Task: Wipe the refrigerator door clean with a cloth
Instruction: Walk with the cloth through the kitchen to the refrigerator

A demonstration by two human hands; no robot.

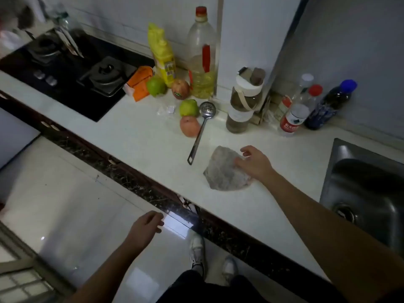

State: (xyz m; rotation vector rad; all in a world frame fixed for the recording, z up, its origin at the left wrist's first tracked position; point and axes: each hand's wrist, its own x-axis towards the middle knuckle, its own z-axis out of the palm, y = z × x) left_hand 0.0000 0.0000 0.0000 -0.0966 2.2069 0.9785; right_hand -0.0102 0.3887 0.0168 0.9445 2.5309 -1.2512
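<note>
A grey, crumpled cloth [223,169] lies on the white countertop [140,136], left of the sink. My right hand [253,162] rests over the cloth's right edge, fingers spread and touching it, not closed around it. My left hand [145,227] hangs loosely over the floor in front of the counter, fingers slightly curled, holding nothing. The refrigerator door is not clearly in view; a pale grey panel [349,40] stands at the back right.
A steel sink [367,193] sits right of the cloth. A slotted spoon [200,132], several apples [189,125], an oil bottle [202,55] and other bottles [295,112] crowd the back. A black gas hob [72,71] lies left. Glossy floor below.
</note>
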